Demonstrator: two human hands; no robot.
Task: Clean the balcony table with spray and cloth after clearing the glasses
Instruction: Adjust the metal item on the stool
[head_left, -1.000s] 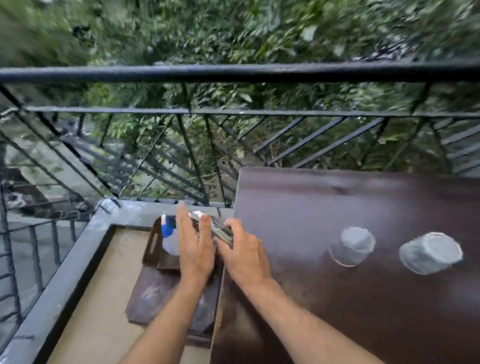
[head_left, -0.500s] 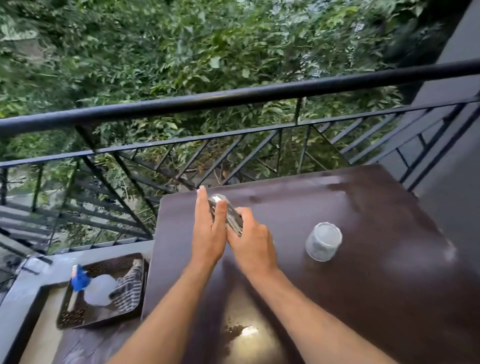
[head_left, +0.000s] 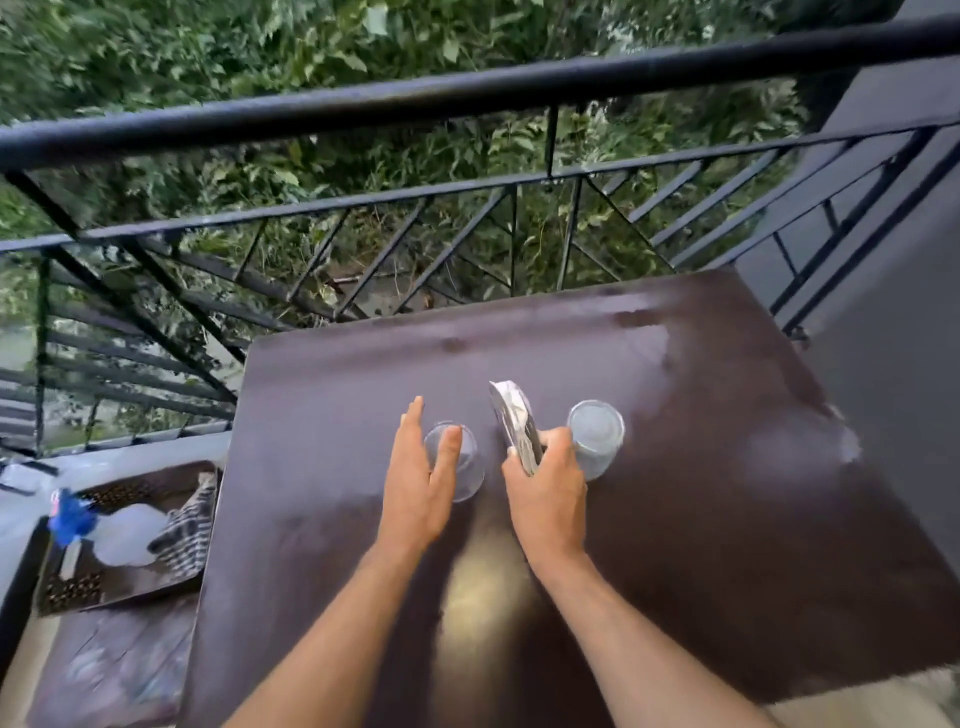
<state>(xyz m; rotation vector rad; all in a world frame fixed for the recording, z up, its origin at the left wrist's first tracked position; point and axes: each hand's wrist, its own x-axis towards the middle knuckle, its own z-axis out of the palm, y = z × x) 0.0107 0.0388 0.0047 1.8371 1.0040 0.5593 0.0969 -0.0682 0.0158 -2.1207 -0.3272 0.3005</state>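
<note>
On the dark balcony table (head_left: 701, 493), two clear glasses are being shown where only one was being seen half a second ago: a left glass (head_left: 460, 465) now being touched by the straight, relaxed fingers of the left hand (head_left: 418, 480), and a right glass (head_left: 597, 439) just beside the right hand (head_left: 548, 491). A flat silvery object (head_left: 514, 423), not identifiable, is still being gripped upright in the curled right fingers. Lower left, apart from the table, the spray bottle (head_left: 111, 532) and striped cloth (head_left: 189, 535) are being kept in a dark tray (head_left: 67, 592).
</note>
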